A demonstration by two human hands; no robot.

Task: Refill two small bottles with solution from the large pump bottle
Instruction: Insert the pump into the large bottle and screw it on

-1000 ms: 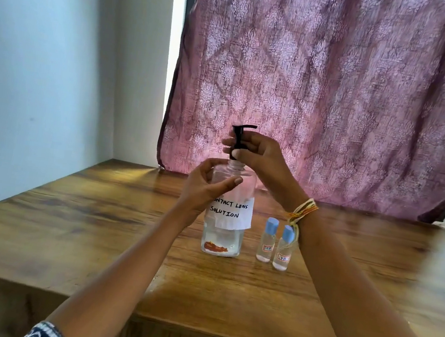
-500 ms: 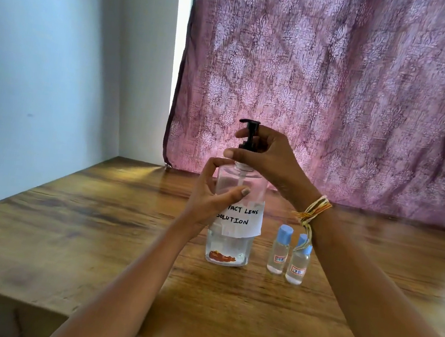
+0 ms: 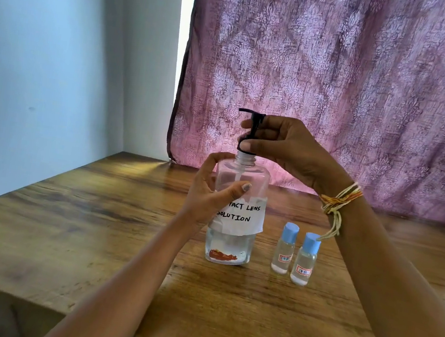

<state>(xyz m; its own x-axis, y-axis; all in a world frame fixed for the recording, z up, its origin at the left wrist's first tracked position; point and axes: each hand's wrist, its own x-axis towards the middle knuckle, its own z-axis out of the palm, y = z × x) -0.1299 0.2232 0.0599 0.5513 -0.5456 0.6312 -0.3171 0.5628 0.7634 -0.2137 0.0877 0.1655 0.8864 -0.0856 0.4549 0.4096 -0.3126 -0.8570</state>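
Left hand (image 3: 206, 194) fingers wrap the large pump bottle (image 3: 235, 212) at worktop (image 3: 95, 222) centre, steadying it; right hand (image 3: 283, 145) fingers pinch the pump head (image 3: 250, 132), lifting it off; two small bottles (image 3: 293, 252) wait capped at 3 o'clock

Clear glossy plastic pump bottle (image 3: 235, 198), paper label (image 3: 240, 216); wood-grain table (image 3: 95, 222); patterned cloth curtain (image 3: 340, 84), probably thin.

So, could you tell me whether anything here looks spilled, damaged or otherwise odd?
No spill shows. The paper label on the large pump bottle is wrinkled and torn-edged, and a reddish-brown patch shows at its base. Both small bottles stand upright, capped.
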